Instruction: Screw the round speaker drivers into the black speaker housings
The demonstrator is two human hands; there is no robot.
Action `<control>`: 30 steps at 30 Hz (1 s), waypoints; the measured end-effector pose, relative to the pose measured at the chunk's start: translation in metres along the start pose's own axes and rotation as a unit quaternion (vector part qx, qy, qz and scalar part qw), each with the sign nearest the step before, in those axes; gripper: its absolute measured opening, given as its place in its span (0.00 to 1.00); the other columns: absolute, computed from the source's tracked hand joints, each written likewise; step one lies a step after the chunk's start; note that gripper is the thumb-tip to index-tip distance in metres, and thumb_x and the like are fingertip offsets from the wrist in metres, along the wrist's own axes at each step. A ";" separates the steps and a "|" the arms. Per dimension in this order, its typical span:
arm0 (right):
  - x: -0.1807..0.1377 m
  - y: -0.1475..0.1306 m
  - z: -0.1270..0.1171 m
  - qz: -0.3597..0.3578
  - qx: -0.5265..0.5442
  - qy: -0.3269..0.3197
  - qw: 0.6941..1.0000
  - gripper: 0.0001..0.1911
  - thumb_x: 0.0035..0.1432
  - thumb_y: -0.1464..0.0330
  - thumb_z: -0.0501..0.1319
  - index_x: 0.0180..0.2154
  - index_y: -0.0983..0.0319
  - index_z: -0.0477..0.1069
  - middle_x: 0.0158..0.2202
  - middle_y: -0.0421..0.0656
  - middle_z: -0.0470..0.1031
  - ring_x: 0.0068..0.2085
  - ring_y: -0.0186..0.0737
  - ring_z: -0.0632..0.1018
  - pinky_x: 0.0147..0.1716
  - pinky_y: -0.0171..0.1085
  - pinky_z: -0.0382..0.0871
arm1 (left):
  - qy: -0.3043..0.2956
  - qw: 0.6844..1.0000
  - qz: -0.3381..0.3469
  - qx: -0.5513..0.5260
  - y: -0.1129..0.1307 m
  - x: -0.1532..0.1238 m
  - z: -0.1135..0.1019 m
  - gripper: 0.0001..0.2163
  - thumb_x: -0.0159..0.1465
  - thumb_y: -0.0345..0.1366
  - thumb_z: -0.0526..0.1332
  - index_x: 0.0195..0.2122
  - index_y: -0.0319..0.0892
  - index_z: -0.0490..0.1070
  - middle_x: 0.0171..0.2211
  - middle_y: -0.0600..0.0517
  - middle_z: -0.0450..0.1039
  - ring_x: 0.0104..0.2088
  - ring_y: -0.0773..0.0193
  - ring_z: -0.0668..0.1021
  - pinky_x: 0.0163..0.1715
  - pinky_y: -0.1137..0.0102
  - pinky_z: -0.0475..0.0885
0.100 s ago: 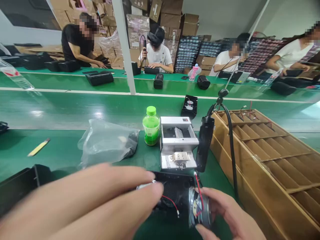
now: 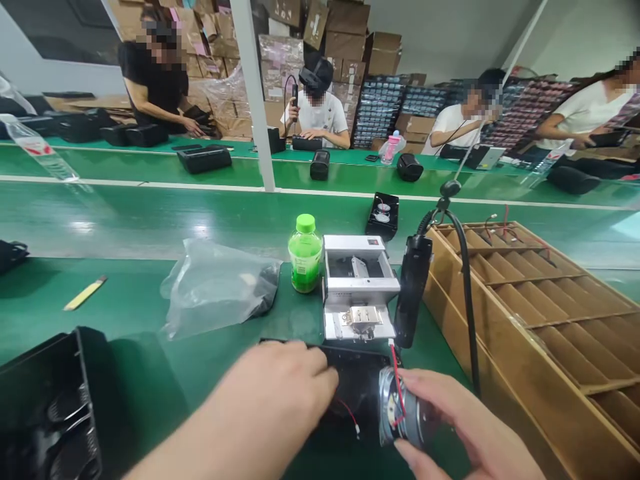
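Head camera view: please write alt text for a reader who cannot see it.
A person's right hand holds a round silver speaker driver with red wires, while the left hand rests on a black plastic speaker housing on a green workbench. Behind stand a green-capped bottle and a small white machine.

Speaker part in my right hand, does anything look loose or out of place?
The round speaker driver sits outside the black housing, held at its edge by the right hand, with red wires trailing loose. The left hand rests on the housing. Nothing looks spilled or broken.
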State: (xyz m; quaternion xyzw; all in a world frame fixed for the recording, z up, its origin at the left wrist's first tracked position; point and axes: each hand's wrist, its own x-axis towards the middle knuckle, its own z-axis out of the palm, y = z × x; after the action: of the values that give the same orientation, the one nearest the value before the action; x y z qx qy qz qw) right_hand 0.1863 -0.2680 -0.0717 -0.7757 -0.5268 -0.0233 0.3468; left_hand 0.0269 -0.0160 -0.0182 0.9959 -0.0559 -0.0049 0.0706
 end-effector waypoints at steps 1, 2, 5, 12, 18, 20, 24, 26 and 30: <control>0.002 0.000 -0.001 -0.001 -0.012 0.006 1.000 0.24 0.65 0.66 0.65 0.61 0.55 0.66 0.54 0.43 0.82 0.50 0.38 0.86 0.51 0.28 0.80 | -0.048 0.998 0.025 0.025 0.004 0.014 0.014 0.05 0.62 0.29 0.69 0.37 0.45 0.75 0.33 0.52 0.79 0.31 0.55 0.82 0.28 0.63 0.75; 0.003 0.000 -0.001 0.007 -0.019 0.005 1.000 0.23 0.66 0.65 0.64 0.61 0.55 0.66 0.53 0.43 0.82 0.50 0.37 0.86 0.50 0.28 0.81 | -0.063 0.997 0.031 0.032 0.007 0.027 0.029 0.06 0.60 0.27 0.68 0.34 0.44 0.74 0.31 0.51 0.79 0.28 0.55 0.81 0.25 0.63 0.74; 0.007 -0.001 -0.002 0.011 -0.036 -0.002 0.999 0.22 0.66 0.64 0.63 0.60 0.55 0.67 0.51 0.43 0.83 0.46 0.36 0.87 0.45 0.27 0.82 | -0.078 0.996 0.033 0.032 0.011 0.050 0.063 0.08 0.58 0.22 0.65 0.32 0.43 0.73 0.27 0.50 0.78 0.24 0.53 0.80 0.21 0.62 0.71; 0.029 -0.004 0.011 -0.056 -0.044 -0.062 0.996 0.27 0.55 0.74 0.66 0.57 0.57 0.71 0.51 0.42 0.83 0.48 0.37 0.86 0.48 0.29 0.82 | -0.033 0.997 -0.032 -0.061 -0.010 0.017 0.042 0.08 0.63 0.25 0.62 0.35 0.47 0.72 0.35 0.54 0.77 0.33 0.56 0.80 0.31 0.63 0.76; 0.053 -0.007 0.032 -0.076 -0.057 -0.112 0.989 0.36 0.38 0.69 0.83 0.50 0.55 0.75 0.46 0.35 0.85 0.39 0.44 0.86 0.36 0.40 0.83 | 0.081 0.993 -0.052 -0.071 -0.036 -0.025 0.056 0.14 0.69 0.25 0.58 0.45 0.53 0.78 0.53 0.54 0.81 0.48 0.55 0.83 0.47 0.62 0.78; 0.059 -0.007 0.039 -0.089 -0.085 -0.121 0.985 0.37 0.35 0.66 0.85 0.48 0.55 0.76 0.43 0.34 0.85 0.37 0.44 0.85 0.32 0.41 0.81 | 0.059 0.996 -0.038 -0.052 -0.037 -0.031 0.061 0.17 0.66 0.25 0.60 0.50 0.55 0.78 0.56 0.54 0.81 0.53 0.53 0.84 0.52 0.60 0.80; 0.064 -0.006 0.051 -0.145 -0.136 -0.134 0.971 0.42 0.25 0.61 0.88 0.46 0.59 0.78 0.40 0.36 0.86 0.32 0.44 0.84 0.23 0.42 0.74 | 0.089 0.989 -0.073 -0.088 -0.034 -0.027 0.058 0.14 0.68 0.30 0.62 0.52 0.50 0.79 0.53 0.49 0.83 0.53 0.55 0.84 0.54 0.64 0.80; 0.064 -0.007 0.056 -0.157 -0.144 -0.136 0.968 0.44 0.23 0.59 0.88 0.46 0.60 0.78 0.40 0.37 0.86 0.31 0.43 0.84 0.20 0.42 0.72 | 0.118 0.982 -0.107 -0.105 -0.033 -0.021 0.053 0.12 0.70 0.34 0.62 0.53 0.49 0.79 0.51 0.47 0.83 0.53 0.55 0.84 0.55 0.65 0.80; 0.060 -0.006 0.061 -0.160 -0.159 -0.140 0.964 0.45 0.22 0.57 0.88 0.46 0.63 0.79 0.35 0.39 0.84 0.27 0.43 0.83 0.14 0.42 0.68 | 0.122 0.979 -0.118 -0.112 -0.031 -0.007 0.050 0.12 0.72 0.39 0.61 0.53 0.49 0.80 0.50 0.47 0.83 0.54 0.54 0.83 0.55 0.64 0.81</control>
State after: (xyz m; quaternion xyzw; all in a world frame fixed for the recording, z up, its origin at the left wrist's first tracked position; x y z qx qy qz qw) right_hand 0.1879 -0.1846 -0.0906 -0.7222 -0.6767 -0.0530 0.1331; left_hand 0.0222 0.0086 -0.0723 0.9743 0.0716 0.1022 0.1874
